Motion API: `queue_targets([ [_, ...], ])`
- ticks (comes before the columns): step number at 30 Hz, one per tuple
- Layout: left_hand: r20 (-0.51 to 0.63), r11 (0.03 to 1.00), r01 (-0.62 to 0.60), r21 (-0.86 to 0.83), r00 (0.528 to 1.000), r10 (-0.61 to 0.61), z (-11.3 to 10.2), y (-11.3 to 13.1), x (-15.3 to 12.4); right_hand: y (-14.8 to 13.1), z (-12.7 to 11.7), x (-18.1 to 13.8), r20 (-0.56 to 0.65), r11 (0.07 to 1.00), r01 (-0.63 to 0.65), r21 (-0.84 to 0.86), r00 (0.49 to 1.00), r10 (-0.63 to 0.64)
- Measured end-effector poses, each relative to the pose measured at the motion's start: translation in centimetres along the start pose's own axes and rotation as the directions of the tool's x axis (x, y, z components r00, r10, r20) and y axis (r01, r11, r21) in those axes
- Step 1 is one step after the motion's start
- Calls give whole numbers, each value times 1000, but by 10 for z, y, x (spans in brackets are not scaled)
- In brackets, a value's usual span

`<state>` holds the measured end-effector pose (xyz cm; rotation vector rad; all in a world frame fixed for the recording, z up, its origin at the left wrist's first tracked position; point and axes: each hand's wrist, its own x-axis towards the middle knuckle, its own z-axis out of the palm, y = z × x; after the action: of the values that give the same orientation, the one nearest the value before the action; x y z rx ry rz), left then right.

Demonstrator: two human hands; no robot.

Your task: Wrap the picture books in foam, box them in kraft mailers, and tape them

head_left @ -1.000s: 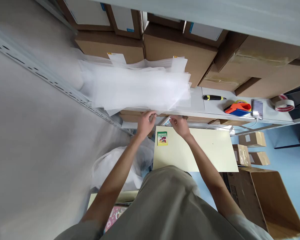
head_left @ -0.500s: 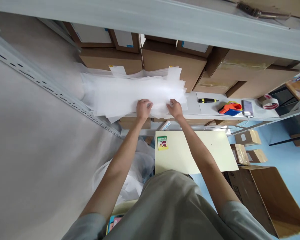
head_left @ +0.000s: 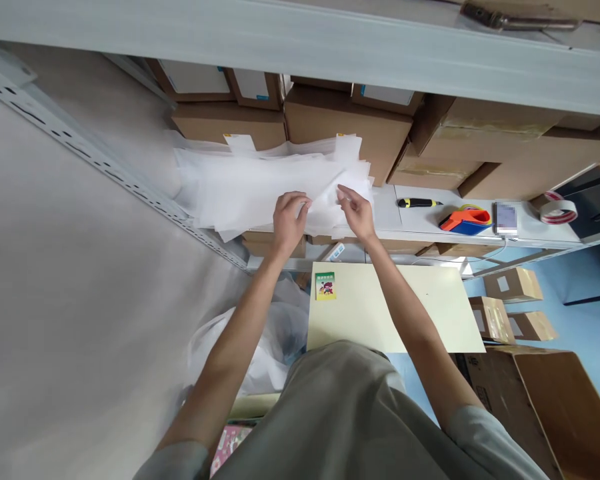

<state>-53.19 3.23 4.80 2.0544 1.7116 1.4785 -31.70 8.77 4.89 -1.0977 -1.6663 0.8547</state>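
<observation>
A stack of thin, translucent white plastic sheets [head_left: 250,180] lies on the shelf in front of me, its edges uneven; whether they are flat bags I cannot tell. My left hand [head_left: 289,223] pinches the near edge of the top sheet between thumb and fingers. To its right, my right hand [head_left: 357,212] has its thumb and fingertips closed on the same sheet, which is creased and raised between both hands. Below them, a small green and yellow booklet [head_left: 325,287] with a cartoon figure rests on a cream board [head_left: 380,313].
Cardboard boxes [head_left: 345,127] line the back of the shelf. Rightward lie a black and yellow cutter [head_left: 419,203], an orange and blue tape dispenser [head_left: 465,221], a phone [head_left: 506,219] on a cable and a tape roll [head_left: 557,210]. An opened carton [head_left: 565,400] stands at lower right.
The right hand has turned and moved slightly up and inward. The top sheet's edge has come up between my hands, and the left fingers have closed on it.
</observation>
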Motion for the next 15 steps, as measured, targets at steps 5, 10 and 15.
queue_targets([
  [5,40,998,-63,-29,997,64,18,74,-36,-11,-65,-54,-91,999,-23,48,996,27],
  [10,215,993,8,-119,977,17,68,129,-88,14,-134,-131,-192,991,-130,37,972,134],
  [15,396,978,135,-161,916,-62,135,158,-158,59,-191,-217,-242,962,-243,-123,948,209],
])
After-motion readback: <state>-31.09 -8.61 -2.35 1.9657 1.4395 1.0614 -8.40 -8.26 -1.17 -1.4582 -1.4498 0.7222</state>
